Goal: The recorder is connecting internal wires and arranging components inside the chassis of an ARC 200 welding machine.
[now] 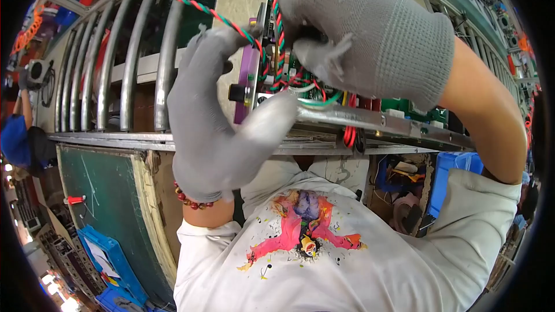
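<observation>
Both hands wear grey knitted gloves and work close to the camera, above a white T-shirt with a colourful print (300,234). The left hand (217,121) is clenched around the lower edge of a purple flat panel with a black round knob (245,84), thumb stretched out to the right beneath it and fingers up along its left face. The right hand (370,29) comes in from the upper right, its grip pinched shut on a twisted red-and-green wire pair (277,34) that runs down beside the panel into a green circuit board crowded with red, white and green leads (306,86). A second stretch of the same twisted wire slants away to the upper left, ending at a white tie. The board and panel sit at the front of a grey metal rail (370,120), just behind the left thumb. A string of dark red beads (193,199) circles the left wrist. Curved grey metal bars (130,52) stand to the left, a green-topped bench (98,196) lies below them, and blue plastic bins (107,257) sit lower left.
</observation>
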Demonstrator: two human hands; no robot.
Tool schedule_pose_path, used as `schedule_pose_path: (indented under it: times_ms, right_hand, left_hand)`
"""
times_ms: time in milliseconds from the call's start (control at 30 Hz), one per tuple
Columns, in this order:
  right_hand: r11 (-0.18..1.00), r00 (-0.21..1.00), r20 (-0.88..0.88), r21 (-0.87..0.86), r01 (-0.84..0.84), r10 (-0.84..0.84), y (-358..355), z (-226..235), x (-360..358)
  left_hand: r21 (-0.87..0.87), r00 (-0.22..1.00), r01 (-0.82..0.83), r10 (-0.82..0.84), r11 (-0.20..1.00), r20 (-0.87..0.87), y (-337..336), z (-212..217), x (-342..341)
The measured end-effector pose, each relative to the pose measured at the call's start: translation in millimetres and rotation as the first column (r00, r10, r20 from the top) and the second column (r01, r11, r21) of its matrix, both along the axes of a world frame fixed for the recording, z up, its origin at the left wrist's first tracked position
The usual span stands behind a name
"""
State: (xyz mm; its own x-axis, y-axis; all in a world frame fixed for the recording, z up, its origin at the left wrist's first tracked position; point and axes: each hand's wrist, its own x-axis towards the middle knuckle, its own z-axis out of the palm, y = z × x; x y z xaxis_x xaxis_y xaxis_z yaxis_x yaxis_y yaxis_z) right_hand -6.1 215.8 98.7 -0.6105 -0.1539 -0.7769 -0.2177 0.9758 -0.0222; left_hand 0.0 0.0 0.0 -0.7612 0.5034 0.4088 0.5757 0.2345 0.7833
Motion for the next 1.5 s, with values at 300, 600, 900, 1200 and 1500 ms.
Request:
schedule_pose_path:
  times_ms: [300,600,900,1200,1500]
  right_hand:
    - [0.656,0.777,-0.302,-0.733,0.182,-0.553,-24,7,25]
    - [0.666,0.553,-0.733,-0.644,-0.377,-0.395,-7,-25,46]
    - [0.645,0.379,-0.712,-0.699,-0.308,-0.591,-21,-49,53]
    - [0.592,0.531,-0.616,-0.769,-0.242,-0.582,-30,-47,47]
    - [0.55,0.692,-0.482,-0.822,-0.146,-0.537,36,-45,60]
  left_hand:
    - [0.503,0.936,0.038,-0.207,0.863,0.284,23,-3,-13]
    - [0.022,0.98,0.189,-0.187,0.982,-0.06,13,26,-30]
    - [-0.001,0.929,0.37,-0.37,0.929,-0.006,10,25,-46]
    - [0.22,0.943,0.333,-0.322,0.917,-0.082,12,9,-37]
    - [0.495,0.874,0.364,-0.473,0.789,0.11,3,-24,-49]
